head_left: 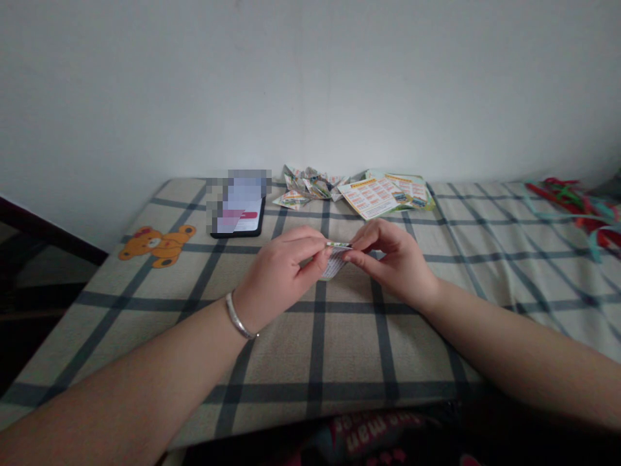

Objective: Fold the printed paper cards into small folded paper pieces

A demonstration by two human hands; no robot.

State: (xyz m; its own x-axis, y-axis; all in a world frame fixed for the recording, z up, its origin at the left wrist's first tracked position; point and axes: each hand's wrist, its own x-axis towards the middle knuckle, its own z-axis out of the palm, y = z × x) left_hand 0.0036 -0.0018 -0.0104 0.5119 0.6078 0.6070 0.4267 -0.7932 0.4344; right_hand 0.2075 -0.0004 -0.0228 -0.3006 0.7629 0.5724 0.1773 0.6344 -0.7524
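A small piece of printed paper, bent along its top edge, is pinched between my two hands above the table. My left hand, with a silver bangle at the wrist, grips its left side between thumb and fingers. On the other side, the thumb and fingers of my right hand close on the paper's right end. Part of the sheet is hidden behind the fingers. Beyond my hands lie several folded paper pieces and a stack of flat printed cards.
A phone with a lit, partly blurred screen lies at the back left. Nearby is an orange bear figure on the checked tablecloth. Red and green ribbons lie at the far right. A pale wall stands behind the table.
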